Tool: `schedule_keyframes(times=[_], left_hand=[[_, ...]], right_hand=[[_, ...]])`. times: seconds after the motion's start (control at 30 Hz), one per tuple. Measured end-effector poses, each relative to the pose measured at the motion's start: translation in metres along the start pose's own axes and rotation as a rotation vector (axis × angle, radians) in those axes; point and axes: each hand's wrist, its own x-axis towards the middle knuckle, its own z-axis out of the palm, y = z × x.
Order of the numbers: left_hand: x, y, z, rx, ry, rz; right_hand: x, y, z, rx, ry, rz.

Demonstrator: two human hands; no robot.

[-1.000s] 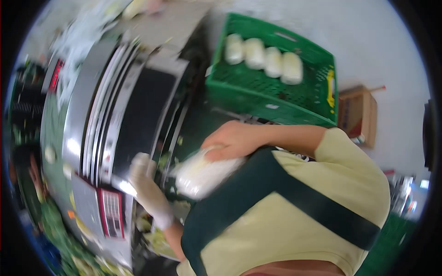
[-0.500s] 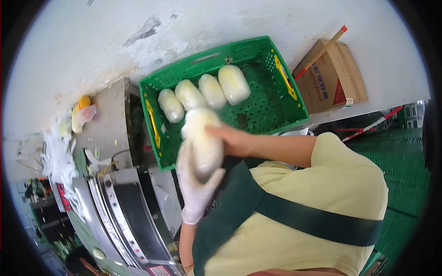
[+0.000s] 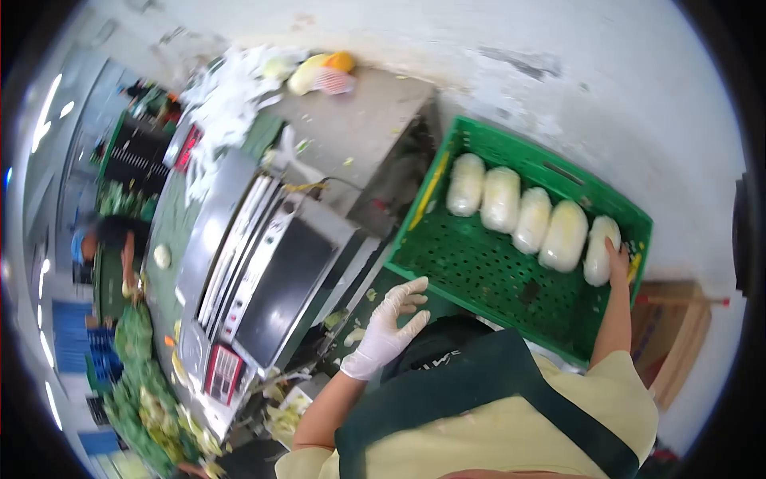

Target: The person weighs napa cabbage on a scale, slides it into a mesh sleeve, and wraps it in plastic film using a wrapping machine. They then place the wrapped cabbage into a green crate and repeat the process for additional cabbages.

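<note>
A green plastic crate (image 3: 511, 291) holds several film-wrapped napa cabbages (image 3: 562, 235) in a row along its far side. At the row's right end is another wrapped napa cabbage (image 3: 598, 247). My ungloved right hand (image 3: 617, 263) reaches into the crate and grips this one by its near right side, the thumb partly hidden. My left hand (image 3: 391, 327), in a white glove, hovers outside the crate by its near left corner. Its fingers are spread and nothing is in it.
Left of the crate stands a film-wrapping machine (image 3: 275, 275) beside a metal worktop (image 3: 375, 120) with scraps and a bundle of white netting (image 3: 231, 92). A cardboard box (image 3: 678, 335) is at the right. Another person (image 3: 120, 239) works beyond a leaf-covered table.
The cabbage held in both hands has gone into the crate at the row's right end. My left hand has let go and drawn away left. The view has swung left.
</note>
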Motion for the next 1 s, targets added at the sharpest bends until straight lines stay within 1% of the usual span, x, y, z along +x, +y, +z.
schedule_keyframes(times=[0.07,0.1,0.13,0.17,0.2,0.23,0.27,0.3,0.33,0.37,0.4,0.43,0.47,0.5,0.53,0.57,0.6,0.63,0.67,0.7,0.73,0.77,0.8,0.83,0.87,0.9,0.93,1.0], left_hand=[[-0.021,-0.006,-0.010,-0.017,0.087,-0.067],[-0.033,-0.016,-0.014,-0.052,0.136,-0.096],[-0.045,-0.023,-0.017,-0.086,0.178,-0.126],[-0.056,-0.027,-0.021,-0.117,0.221,-0.137],[-0.068,-0.031,-0.026,-0.149,0.242,-0.179],[-0.080,-0.035,-0.031,-0.184,0.266,-0.219],[-0.090,-0.039,-0.036,-0.225,0.298,-0.256],[-0.103,-0.046,-0.043,-0.246,0.326,-0.230],[-0.117,-0.046,-0.049,-0.277,0.358,-0.237],[-0.127,-0.046,-0.059,-0.309,0.392,-0.242],[-0.138,-0.046,-0.073,-0.337,0.421,-0.237],[-0.152,-0.042,-0.085,-0.386,0.486,-0.218],[-0.168,-0.046,-0.100,-0.390,0.562,-0.164],[-0.186,-0.045,-0.121,-0.333,0.642,-0.113],[-0.206,-0.046,-0.144,-0.271,0.712,-0.066],[-0.227,-0.053,-0.167,-0.304,0.843,0.002],[-0.252,-0.056,-0.196,-0.271,0.936,-0.006],[-0.278,-0.069,-0.225,-0.256,1.056,-0.019],[-0.307,-0.089,-0.259,-0.153,1.101,0.025],[-0.332,-0.107,-0.290,-0.247,1.184,0.047],[-0.360,-0.124,-0.324,-0.208,1.230,-0.014],[-0.387,-0.146,-0.354,-0.239,1.250,0.033],[-0.406,-0.167,-0.392,-0.264,1.267,0.105],[-0.427,-0.178,-0.424,-0.208,1.303,0.034],[-0.439,-0.190,-0.454,-0.173,1.343,-0.027],[-0.456,-0.207,-0.487,-0.070,1.318,-0.034],[-0.468,-0.221,-0.512,-0.114,1.358,-0.061],[-0.484,-0.247,-0.568,-0.172,1.335,-0.051]], right_hand=[[0.039,0.039,0.028,0.026,-0.018,0.007],[0.053,0.052,0.044,-0.003,0.026,-0.034],[0.050,0.050,0.054,-0.030,0.072,-0.070],[0.047,0.049,0.061,-0.182,0.183,-0.061],[0.035,0.039,0.063,-0.215,0.219,-0.081],[0.033,0.034,0.061,-0.344,0.232,-0.046],[0.032,0.036,0.059,-0.430,0.267,-0.090],[0.089,0.089,0.058,-0.479,0.185,-0.156],[0.152,0.137,0.047,-0.985,-0.005,-0.527],[0.177,0.146,0.044,-1.273,0.011,-0.552],[0.114,0.065,0.044,-0.948,0.193,-0.171],[0.099,0.035,0.042,-0.745,0.364,-0.174],[0.051,-0.016,0.045,-0.681,0.439,-0.221],[0.004,-0.054,0.053,-0.641,0.554,-0.454],[-0.012,-0.073,0.072,-0.481,0.476,-0.561],[-0.029,-0.088,0.091,-0.322,0.398,-0.657],[-0.049,-0.101,0.108,-0.166,0.321,-0.745],[-0.089,-0.123,0.131,-0.272,0.239,-0.694],[-0.115,-0.134,0.157,-0.221,0.201,-0.762],[-0.139,-0.141,0.191,-0.169,0.163,-0.833],[-0.177,-0.154,0.219,-0.121,0.122,-0.897],[-0.220,-0.160,0.240,-0.078,0.038,-0.932],[-0.280,-0.181,0.270,-0.013,-0.031,-0.969],[-0.332,-0.195,0.292,-0.012,-0.081,-0.938],[-0.348,-0.200,0.313,-0.070,-0.113,-0.948],[-0.393,-0.224,0.320,-0.112,-0.142,-1.087],[-0.443,-0.247,0.329,-0.160,-0.182,-1.212],[-0.491,-0.278,0.330,-0.192,-0.161,-1.319]])
